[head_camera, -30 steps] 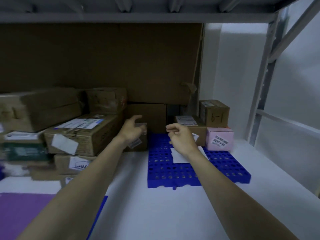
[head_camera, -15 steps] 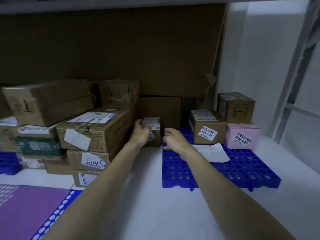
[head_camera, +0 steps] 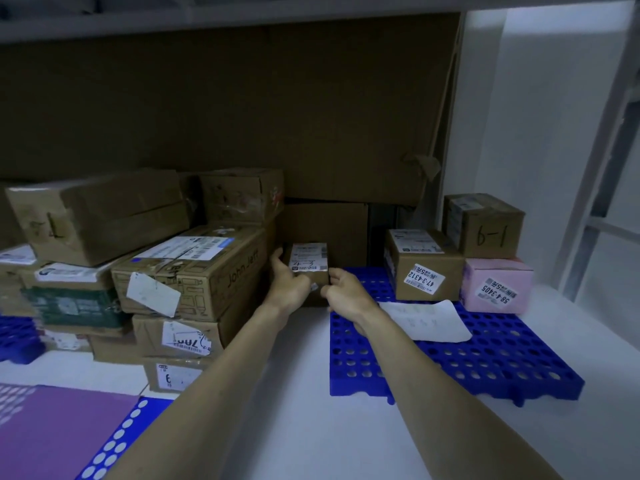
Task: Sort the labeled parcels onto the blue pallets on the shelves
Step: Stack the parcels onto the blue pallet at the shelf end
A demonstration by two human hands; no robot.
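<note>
At the back of the shelf (head_camera: 311,427), just left of the pallet's (head_camera: 485,362) rear-left corner: small parcel (head_camera: 309,261) marked "4-3", gripped on both sides. Left hand (head_camera: 289,284) wrapped around its left face; right hand (head_camera: 346,294) curled at its lower right corner. On the pallet's rear edge: brown box (head_camera: 424,268), pink box (head_camera: 497,287), box marked "6-1" (head_camera: 485,225) stacked above. Loose paper (head_camera: 426,320) beside the right wrist. Stacked boxes (head_camera: 187,271) at left.
</note>
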